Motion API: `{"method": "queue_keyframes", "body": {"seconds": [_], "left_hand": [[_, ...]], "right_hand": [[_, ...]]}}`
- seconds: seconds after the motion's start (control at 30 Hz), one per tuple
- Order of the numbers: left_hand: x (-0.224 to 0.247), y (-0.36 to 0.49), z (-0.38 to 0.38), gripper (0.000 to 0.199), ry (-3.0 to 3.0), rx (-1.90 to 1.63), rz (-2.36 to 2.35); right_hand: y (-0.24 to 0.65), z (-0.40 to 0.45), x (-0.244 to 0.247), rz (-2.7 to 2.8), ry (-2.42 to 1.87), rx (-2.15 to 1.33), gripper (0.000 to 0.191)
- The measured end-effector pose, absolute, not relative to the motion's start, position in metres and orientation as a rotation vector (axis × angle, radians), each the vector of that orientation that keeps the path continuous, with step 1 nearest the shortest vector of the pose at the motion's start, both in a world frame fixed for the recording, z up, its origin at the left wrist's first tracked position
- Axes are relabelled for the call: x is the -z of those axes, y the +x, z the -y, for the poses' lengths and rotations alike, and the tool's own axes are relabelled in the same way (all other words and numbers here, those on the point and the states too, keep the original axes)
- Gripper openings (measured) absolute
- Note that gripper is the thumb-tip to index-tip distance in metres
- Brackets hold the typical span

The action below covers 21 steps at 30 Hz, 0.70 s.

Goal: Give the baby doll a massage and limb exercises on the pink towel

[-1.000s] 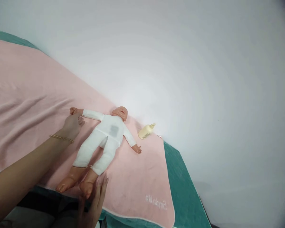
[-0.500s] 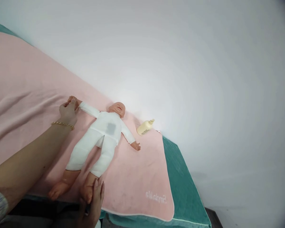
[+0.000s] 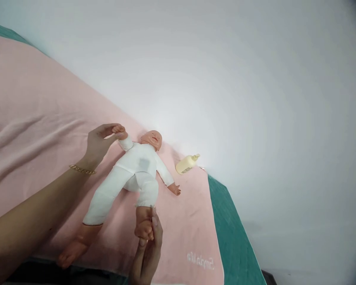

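Observation:
A baby doll [image 3: 133, 160] with a white cloth body lies on its back on the pink blanket [image 3: 184, 221]. My left hand [image 3: 99, 142], a gold bracelet at its wrist, pinches the doll's hand on the left side and holds that arm bent up off the blanket. My right hand [image 3: 150, 253] grips the doll's foot nearer the right, thumb under it and fingers along its outer side. That leg is raised and bent. The doll's other leg and other arm rest stretched out, the foot near the front edge.
A pale yellow pump bottle [image 3: 186, 164] leans or lies beside the doll's head, near the white wall [image 3: 255, 99]. A green cover [image 3: 234, 233] shows under the blanket along the right edge. Folds run across the blanket on the left.
The doll's left-side arm has been bent inward by my left hand, moving right. My right hand has lifted the doll's foot and shifted right, bending the leg. The view has shifted slightly.

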<state>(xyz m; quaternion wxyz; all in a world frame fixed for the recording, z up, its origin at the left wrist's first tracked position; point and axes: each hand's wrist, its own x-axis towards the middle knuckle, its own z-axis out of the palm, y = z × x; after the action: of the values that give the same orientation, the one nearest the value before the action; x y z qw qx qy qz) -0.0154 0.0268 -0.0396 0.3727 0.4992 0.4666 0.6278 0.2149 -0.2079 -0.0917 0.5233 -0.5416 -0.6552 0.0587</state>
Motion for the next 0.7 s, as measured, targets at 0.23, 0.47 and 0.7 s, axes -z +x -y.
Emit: {"method": "queue_keyframes", "body": {"seconds": [0.23, 0.47, 0.7], "left_hand": [[0.040, -0.012, -0.027, 0.045, 1.569, -1.535, -1.173], [0.051, -0.005, -0.033, 0.030, 2.007, -1.244, -0.862], [0.060, 0.000, -0.039, 0.026, 2.125, -1.103, -0.758]], "right_hand": [[0.214, 0.157, 0.060, 1.609, -1.288, -0.256, 0.043], [0.215, 0.116, 0.048, 1.467, -1.372, -0.382, 0.051], [0.213, 0.109, 0.043, 1.453, -1.408, -0.411, 0.055]]}}
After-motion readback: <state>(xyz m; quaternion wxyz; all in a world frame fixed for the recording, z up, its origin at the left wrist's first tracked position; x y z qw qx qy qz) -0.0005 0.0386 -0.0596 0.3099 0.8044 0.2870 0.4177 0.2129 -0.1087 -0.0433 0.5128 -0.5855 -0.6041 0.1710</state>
